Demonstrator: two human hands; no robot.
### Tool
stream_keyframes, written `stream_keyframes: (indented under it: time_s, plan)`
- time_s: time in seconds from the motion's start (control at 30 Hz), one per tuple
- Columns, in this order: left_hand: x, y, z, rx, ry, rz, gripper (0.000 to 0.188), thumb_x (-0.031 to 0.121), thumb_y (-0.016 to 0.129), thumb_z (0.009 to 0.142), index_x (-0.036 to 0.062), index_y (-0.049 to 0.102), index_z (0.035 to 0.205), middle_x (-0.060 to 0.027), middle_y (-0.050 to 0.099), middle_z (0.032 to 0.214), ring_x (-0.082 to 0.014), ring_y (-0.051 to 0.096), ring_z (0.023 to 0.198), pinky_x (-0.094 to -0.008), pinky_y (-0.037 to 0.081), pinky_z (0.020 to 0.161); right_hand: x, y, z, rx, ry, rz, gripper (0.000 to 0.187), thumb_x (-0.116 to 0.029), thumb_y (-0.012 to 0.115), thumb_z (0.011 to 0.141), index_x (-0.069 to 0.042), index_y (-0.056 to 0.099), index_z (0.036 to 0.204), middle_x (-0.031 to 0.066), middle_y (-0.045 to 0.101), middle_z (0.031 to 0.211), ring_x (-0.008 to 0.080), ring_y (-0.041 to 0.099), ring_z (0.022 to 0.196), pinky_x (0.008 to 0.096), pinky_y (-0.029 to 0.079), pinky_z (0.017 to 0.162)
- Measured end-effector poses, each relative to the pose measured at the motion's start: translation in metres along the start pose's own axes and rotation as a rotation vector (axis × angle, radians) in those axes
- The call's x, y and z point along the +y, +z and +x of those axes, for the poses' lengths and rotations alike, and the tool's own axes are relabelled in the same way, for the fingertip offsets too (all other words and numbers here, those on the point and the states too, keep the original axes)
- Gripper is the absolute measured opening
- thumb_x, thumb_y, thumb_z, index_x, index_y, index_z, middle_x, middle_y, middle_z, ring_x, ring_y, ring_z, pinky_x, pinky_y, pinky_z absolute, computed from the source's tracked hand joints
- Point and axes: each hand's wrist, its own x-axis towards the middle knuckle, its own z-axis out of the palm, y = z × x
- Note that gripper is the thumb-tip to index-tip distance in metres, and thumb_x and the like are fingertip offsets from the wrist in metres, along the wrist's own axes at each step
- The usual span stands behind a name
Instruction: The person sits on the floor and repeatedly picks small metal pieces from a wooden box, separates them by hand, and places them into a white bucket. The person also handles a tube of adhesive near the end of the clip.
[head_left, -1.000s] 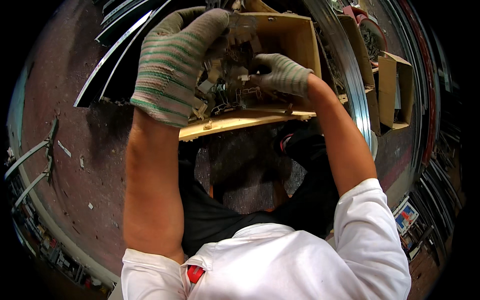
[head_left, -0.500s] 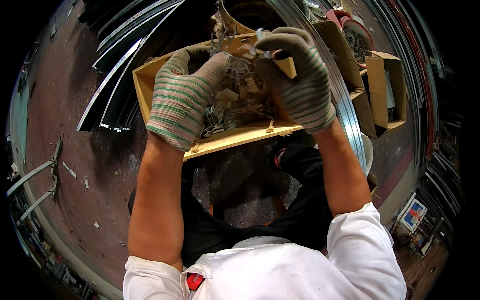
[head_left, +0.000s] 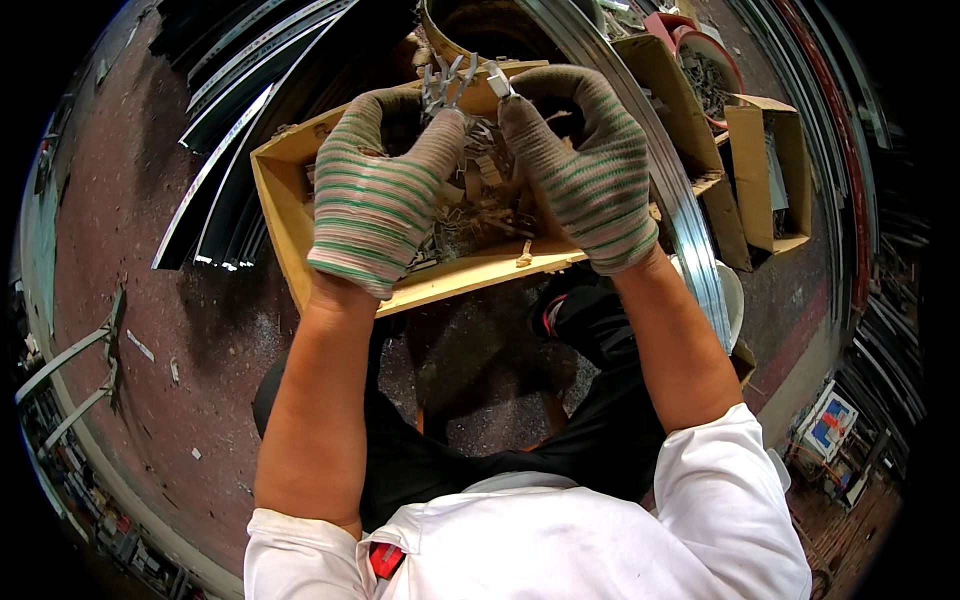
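Both hands wear gloves with green, pink and grey stripes, raised above a wooden box (head_left: 440, 290) of small metal pieces (head_left: 480, 205). My left hand (head_left: 380, 185) is closed round a cluster of bent grey metal clips (head_left: 447, 85), whose prongs stick up past the thumb and fingertips. Between the thumb and forefinger of my right hand (head_left: 590, 165) is pinched one small shiny metal clip (head_left: 499, 80). It points up and to the left, a short gap away from the cluster.
Long metal profiles (head_left: 690, 220) run past the box on the right, and dark strips (head_left: 225, 180) lie to its left. Cardboard boxes (head_left: 748, 180) and a red bucket (head_left: 725, 70) of metal bits stand at the right. A round drum (head_left: 440, 30) is behind the box.
My right hand has turned and come a little left, its fingers closer together; the small clip in it now shows plainly. My left hand still holds the cluster.
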Motion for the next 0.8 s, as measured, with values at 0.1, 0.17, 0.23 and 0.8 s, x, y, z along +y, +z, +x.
stream_keyframes:
  time_s: [0.1,0.17,0.23,0.8]
  plan:
    - [-0.007,0.006,-0.002,0.062,0.196,0.179,0.028,0.018,0.079,0.09,0.0018,0.068,0.11,-0.009,0.074,0.09,-0.0138,0.072,0.077,-0.0281,0.06,0.069,-0.006,0.003,0.0,-0.032,0.211,0.127,0.029,-0.025,0.079,0.094,-0.003,0.069,0.11,0.0046,0.072,0.096,0.0085,0.066,0.084,0.0234,0.056,0.074]
    - [-0.017,0.008,0.0,0.1,0.37,0.331,0.027,0.015,0.079,0.089,0.0013,0.068,0.11,-0.0108,0.074,0.091,-0.0166,0.073,0.08,-0.0296,0.061,0.072,-0.009,0.006,0.0,-0.049,0.335,0.208,0.031,-0.029,0.078,0.094,-0.003,0.069,0.108,0.004,0.072,0.091,0.0081,0.068,0.081,0.0226,0.057,0.07]
    - [-0.023,0.009,-0.001,0.094,0.444,0.381,0.027,0.013,0.08,0.088,0.0014,0.068,0.11,-0.0124,0.074,0.093,-0.0199,0.074,0.082,-0.0315,0.061,0.074,-0.008,0.009,0.0,-0.05,0.394,0.228,0.033,-0.034,0.079,0.093,-0.003,0.07,0.1,0.002,0.07,0.078,0.0073,0.067,0.07,0.0218,0.056,0.061]
    - [-0.006,0.005,-0.009,-0.183,0.211,0.158,0.036,0.012,0.078,0.092,0.0016,0.063,0.123,-0.0082,0.073,0.107,-0.014,0.072,0.098,-0.0277,0.062,0.085,-0.008,0.009,0.003,-0.007,0.503,0.299,0.038,-0.041,0.075,0.095,-0.003,0.069,0.097,0.0017,0.069,0.078,0.0054,0.064,0.07,0.0224,0.054,0.061]
